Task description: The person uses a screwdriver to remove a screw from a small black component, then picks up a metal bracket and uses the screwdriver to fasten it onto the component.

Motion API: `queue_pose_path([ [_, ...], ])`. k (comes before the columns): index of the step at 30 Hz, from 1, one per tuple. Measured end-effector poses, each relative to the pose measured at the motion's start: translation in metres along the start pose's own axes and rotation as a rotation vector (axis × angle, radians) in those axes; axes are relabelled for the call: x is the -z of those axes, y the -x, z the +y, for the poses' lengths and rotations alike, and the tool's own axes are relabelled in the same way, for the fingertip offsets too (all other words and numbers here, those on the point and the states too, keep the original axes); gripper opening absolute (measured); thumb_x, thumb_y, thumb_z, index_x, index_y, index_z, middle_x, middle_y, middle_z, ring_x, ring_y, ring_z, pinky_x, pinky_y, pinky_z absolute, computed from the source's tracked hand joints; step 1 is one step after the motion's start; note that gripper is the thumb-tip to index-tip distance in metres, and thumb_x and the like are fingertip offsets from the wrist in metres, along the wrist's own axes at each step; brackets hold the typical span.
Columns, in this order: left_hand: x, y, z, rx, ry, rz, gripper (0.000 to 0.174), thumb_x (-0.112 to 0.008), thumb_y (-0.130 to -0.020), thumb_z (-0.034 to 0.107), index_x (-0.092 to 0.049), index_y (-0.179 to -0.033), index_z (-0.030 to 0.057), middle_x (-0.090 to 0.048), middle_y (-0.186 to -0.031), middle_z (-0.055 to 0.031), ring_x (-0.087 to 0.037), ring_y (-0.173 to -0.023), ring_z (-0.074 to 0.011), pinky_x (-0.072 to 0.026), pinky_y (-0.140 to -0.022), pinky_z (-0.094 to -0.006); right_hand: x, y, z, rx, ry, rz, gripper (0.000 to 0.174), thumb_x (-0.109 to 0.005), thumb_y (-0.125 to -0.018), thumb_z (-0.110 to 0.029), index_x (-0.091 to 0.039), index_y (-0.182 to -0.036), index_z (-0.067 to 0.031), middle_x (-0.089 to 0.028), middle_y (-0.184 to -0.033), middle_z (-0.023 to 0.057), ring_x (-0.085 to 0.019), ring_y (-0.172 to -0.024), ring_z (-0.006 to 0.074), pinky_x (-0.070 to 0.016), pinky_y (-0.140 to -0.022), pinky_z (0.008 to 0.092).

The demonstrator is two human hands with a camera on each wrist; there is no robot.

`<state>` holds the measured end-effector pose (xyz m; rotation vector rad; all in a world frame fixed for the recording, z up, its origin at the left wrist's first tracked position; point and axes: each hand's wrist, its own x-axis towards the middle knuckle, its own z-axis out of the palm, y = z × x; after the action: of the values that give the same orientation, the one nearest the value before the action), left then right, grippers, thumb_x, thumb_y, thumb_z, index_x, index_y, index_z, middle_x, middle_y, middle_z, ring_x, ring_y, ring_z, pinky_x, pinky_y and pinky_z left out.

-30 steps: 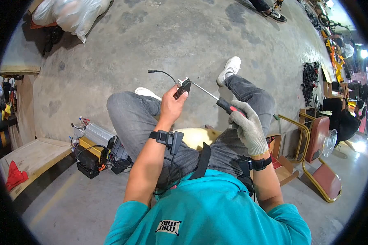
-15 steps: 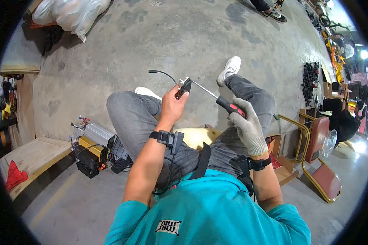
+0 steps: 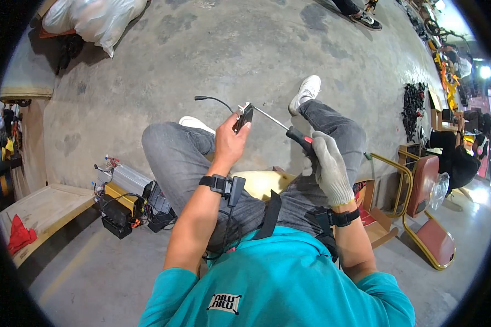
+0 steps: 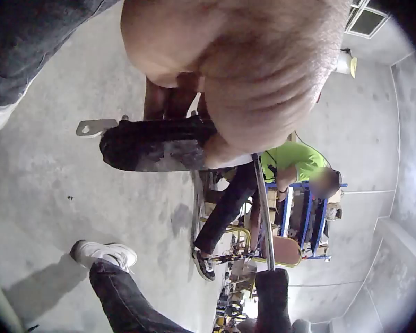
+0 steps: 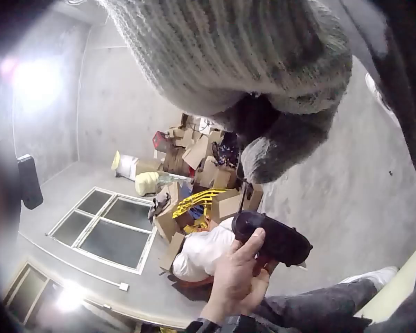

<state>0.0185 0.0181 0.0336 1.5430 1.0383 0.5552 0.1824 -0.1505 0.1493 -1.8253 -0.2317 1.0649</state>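
My bare left hand [image 3: 230, 141] grips a small black oblong housing [image 3: 245, 119] between thumb and fingers. A metal tab [image 4: 93, 127] sticks out past one end of it in the left wrist view, and a short black cable [image 3: 217, 99] with a plug extends to the left in the head view. My right hand [image 3: 333, 170], in a pale knitted glove, holds a screwdriver [image 3: 299, 137] by its black-and-red handle. The screwdriver's shaft [image 4: 266, 215] slants toward the housing, its tip right at the housing's upper end in the head view.
Below the hands, a pale yellow surface [image 3: 264, 182] shows between the legs. Metal-cased electronics [image 3: 128, 188] lie at left near a wooden bench [image 3: 52, 210]. A gold-framed chair [image 3: 428, 218] and an open cardboard box [image 3: 377, 226] are at right. Another person [image 4: 298, 166] is in the background.
My gloved fingers have shifted round the screwdriver handle, and its handle has moved slightly to the left. The housing and cable have also shifted slightly left in my left hand.
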Motion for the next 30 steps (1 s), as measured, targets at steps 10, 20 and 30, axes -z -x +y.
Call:
queue_pose_path([
  [10,0.000,-0.001,-0.001,-0.007,-0.009,0.003,0.031,-0.068,-0.091,0.015,-0.066,-0.118,0.0004,-0.072,-0.089,-0.0107,-0.064,-0.076,-0.0138,-0.0512,-0.071,-0.0308,-0.006,0.003,-0.008,-0.052,-0.003,0.026,0.054,-0.057,-0.097,-0.028,-0.043,-0.138,0.0058,-0.061,-0.102,0.0096,-0.061,-0.078,0.0141,-0.0500,-0.073,0.0255],
  [20,0.001,0.000,0.002,0.016,-0.052,-0.007,0.031,-0.069,-0.091,0.017,-0.066,-0.118,0.0020,-0.071,-0.088,-0.0120,-0.065,-0.077,-0.0169,-0.0514,-0.072,-0.0321,-0.005,-0.002,0.000,-0.058,-0.170,-0.025,0.053,-0.060,-0.099,-0.022,-0.038,-0.142,0.0008,-0.059,-0.104,0.0096,-0.061,-0.075,0.0121,-0.0509,-0.064,0.0242],
  [30,0.000,0.001,-0.003,-0.031,-0.078,0.027,0.032,-0.068,-0.091,0.018,-0.066,-0.119,0.0022,-0.071,-0.088,-0.0134,-0.067,-0.077,-0.0189,-0.0517,-0.072,-0.0328,-0.013,0.000,0.005,0.055,0.007,0.052,0.058,-0.057,-0.098,-0.028,-0.038,-0.142,0.0052,-0.063,-0.100,0.0112,-0.063,-0.076,0.0134,-0.0528,-0.070,0.0272],
])
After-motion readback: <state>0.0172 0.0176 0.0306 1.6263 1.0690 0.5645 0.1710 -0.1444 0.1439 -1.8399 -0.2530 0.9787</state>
